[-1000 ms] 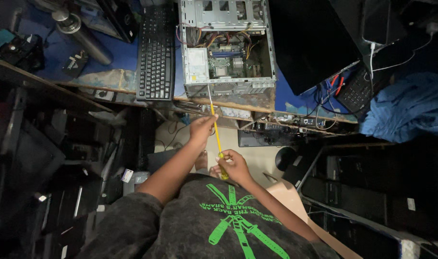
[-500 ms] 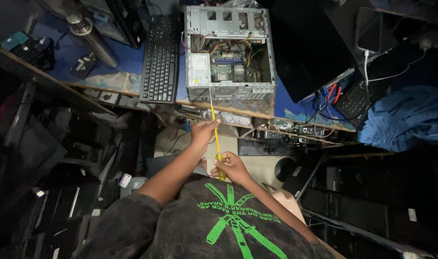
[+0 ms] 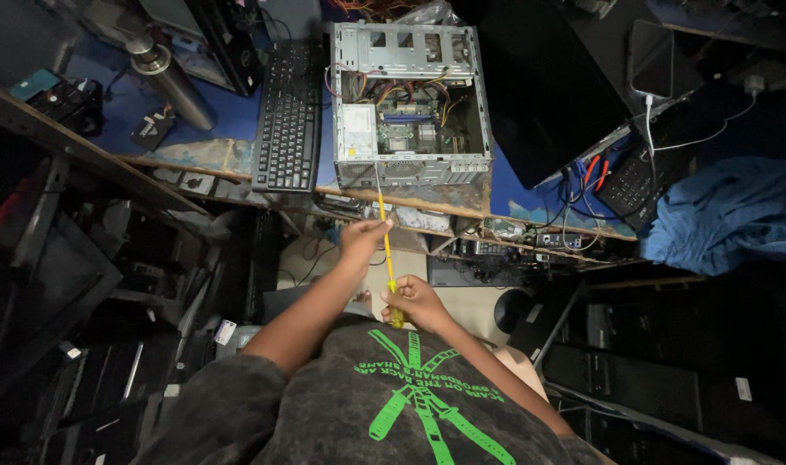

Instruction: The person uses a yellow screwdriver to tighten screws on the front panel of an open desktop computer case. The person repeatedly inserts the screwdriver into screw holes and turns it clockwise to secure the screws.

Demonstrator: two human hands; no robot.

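Long yellow-handled screwdriver with thin metal shaft [image 3: 384, 241] sits between both hands, below worktop edge, tip pointing up at open grey metal computer case [image 3: 407, 108]. Right hand [image 3: 417, 301] clenched round yellow handle; left hand [image 3: 361, 238] fingers pinch shaft higher up. Compared with a second ago: grip unchanged, hands hold same spacing, view shifted so case sits more central. Tool not yet inside case. Black keyboard [image 3: 288, 116] beside case, blue cloth [image 3: 729, 215] far right on blue worktop [image 3: 220, 116].

A dark monitor screen [image 3: 548, 86] lies just right of the open computer case [image 3: 407, 103]. A phone [image 3: 651, 58] with blank dark screen rests further right. A white label [image 3: 357, 131] sits inside the case's left part.
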